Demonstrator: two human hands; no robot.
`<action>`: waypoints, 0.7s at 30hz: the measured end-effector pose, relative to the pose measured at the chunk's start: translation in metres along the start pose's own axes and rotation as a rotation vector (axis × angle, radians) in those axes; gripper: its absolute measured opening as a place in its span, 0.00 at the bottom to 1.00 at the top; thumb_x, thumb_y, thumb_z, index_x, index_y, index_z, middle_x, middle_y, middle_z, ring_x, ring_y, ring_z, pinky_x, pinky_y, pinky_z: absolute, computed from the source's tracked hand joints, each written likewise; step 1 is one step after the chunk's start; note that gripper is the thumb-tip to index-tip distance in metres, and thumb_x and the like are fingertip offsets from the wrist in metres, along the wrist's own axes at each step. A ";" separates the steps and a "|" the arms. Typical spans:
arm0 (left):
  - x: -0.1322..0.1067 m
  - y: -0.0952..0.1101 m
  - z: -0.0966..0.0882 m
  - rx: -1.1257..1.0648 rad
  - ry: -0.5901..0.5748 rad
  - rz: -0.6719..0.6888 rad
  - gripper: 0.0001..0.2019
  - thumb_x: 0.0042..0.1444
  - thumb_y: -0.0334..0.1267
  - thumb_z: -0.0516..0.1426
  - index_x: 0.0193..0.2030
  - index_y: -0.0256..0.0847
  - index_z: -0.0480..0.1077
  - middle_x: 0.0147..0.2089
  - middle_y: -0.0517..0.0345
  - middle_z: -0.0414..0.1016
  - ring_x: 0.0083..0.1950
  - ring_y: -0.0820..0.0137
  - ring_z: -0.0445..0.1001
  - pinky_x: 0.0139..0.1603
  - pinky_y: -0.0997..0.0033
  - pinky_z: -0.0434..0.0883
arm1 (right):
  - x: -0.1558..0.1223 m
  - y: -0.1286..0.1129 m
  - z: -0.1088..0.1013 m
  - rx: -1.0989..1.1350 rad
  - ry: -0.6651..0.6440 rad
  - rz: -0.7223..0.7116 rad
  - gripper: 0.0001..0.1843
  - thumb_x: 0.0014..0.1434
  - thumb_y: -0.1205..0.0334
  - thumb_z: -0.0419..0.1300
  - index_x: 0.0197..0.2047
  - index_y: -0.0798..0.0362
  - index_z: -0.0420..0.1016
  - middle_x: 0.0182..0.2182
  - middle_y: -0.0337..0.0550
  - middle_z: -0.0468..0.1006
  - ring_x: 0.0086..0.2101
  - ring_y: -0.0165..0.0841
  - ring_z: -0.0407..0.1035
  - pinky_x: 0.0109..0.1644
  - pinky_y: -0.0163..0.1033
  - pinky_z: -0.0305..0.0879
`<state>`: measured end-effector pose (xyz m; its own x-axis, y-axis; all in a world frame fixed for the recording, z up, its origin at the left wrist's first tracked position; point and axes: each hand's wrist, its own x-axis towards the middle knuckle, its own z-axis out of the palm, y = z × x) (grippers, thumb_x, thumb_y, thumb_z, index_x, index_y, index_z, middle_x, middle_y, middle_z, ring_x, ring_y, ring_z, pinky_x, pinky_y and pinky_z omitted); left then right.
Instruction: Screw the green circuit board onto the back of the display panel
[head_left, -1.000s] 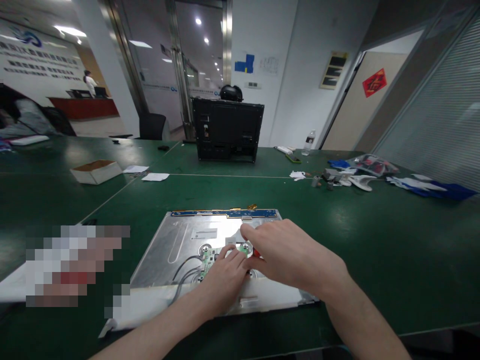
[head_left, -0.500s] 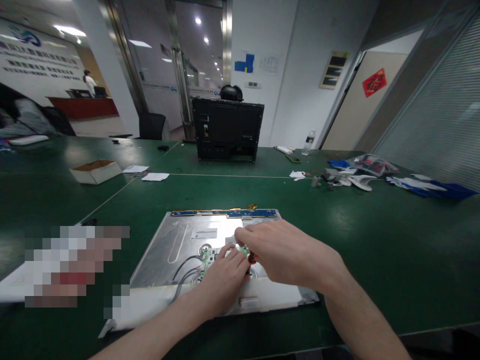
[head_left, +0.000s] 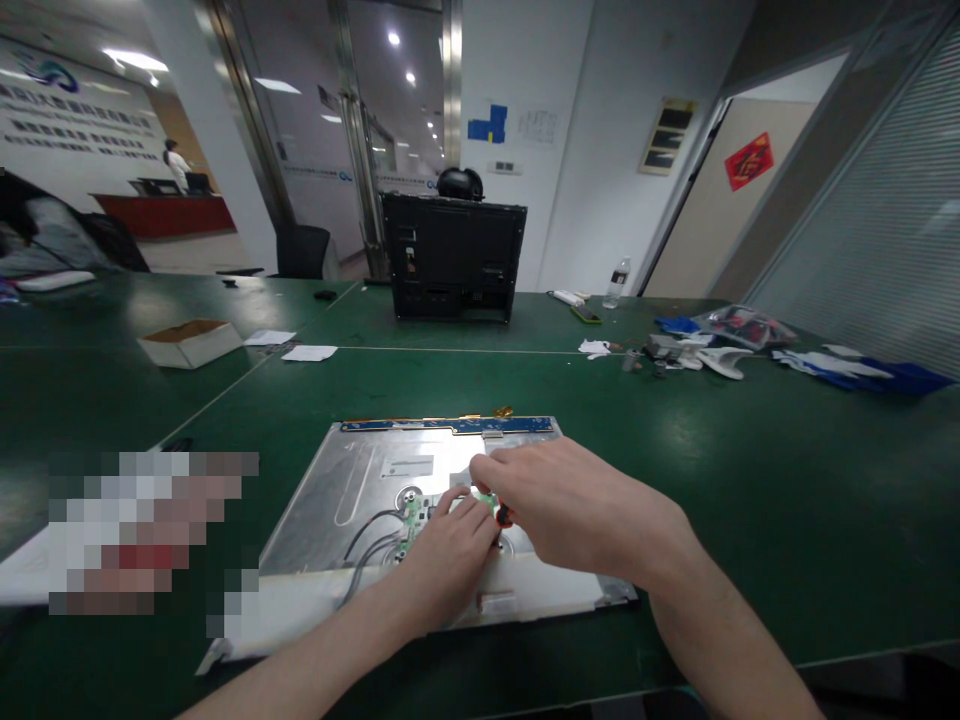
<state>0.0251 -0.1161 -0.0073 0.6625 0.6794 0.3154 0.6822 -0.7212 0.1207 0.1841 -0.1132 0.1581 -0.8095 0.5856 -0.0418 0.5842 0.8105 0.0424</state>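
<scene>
The right hand's (head_left: 570,505) grip is clamped on a small red-and-black tool (head_left: 504,516) at the right end of the green circuit board (head_left: 415,512). The left hand's (head_left: 450,560) grip lies curled on that board, and I cannot tell whether it pinches anything. With both hands crowded so close, a sideways slip of the tool could gouge the board or snag the grey wires (head_left: 367,545) running off to its left. Counted: one tool, one board, two wires showing, one metal panel (head_left: 360,470) lying near on the worktop (head_left: 750,480), and one black casing (head_left: 454,260) standing far behind.
</scene>
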 end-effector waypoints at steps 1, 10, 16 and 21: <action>0.000 0.000 0.001 0.001 0.003 -0.002 0.09 0.61 0.32 0.53 0.47 0.40 0.69 0.47 0.52 0.75 0.52 0.61 0.69 0.62 0.53 0.55 | 0.000 0.000 0.001 -0.006 0.008 0.004 0.13 0.53 0.73 0.55 0.43 0.53 0.64 0.35 0.43 0.77 0.33 0.36 0.70 0.28 0.38 0.55; 0.000 0.000 0.000 0.010 0.017 0.015 0.06 0.61 0.30 0.53 0.43 0.40 0.69 0.45 0.53 0.75 0.51 0.62 0.70 0.61 0.55 0.55 | 0.002 0.001 0.003 -0.057 0.039 0.107 0.07 0.57 0.65 0.56 0.41 0.52 0.65 0.32 0.43 0.78 0.30 0.37 0.71 0.25 0.37 0.53; 0.001 0.001 -0.001 0.020 0.032 0.011 0.06 0.60 0.30 0.54 0.43 0.40 0.69 0.45 0.54 0.75 0.51 0.63 0.70 0.62 0.54 0.54 | 0.003 -0.001 -0.001 -0.053 0.018 0.147 0.07 0.59 0.64 0.55 0.42 0.53 0.66 0.31 0.44 0.78 0.29 0.37 0.71 0.26 0.37 0.54; 0.001 0.001 -0.002 0.008 0.020 0.007 0.06 0.60 0.29 0.53 0.42 0.41 0.70 0.45 0.54 0.75 0.50 0.63 0.71 0.62 0.53 0.54 | 0.001 0.000 -0.003 -0.044 0.003 0.177 0.07 0.58 0.63 0.55 0.41 0.53 0.66 0.32 0.44 0.78 0.30 0.38 0.72 0.25 0.38 0.54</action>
<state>0.0255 -0.1166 -0.0047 0.6610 0.6715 0.3349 0.6800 -0.7247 0.1112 0.1825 -0.1127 0.1613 -0.6948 0.7187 -0.0265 0.7142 0.6938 0.0923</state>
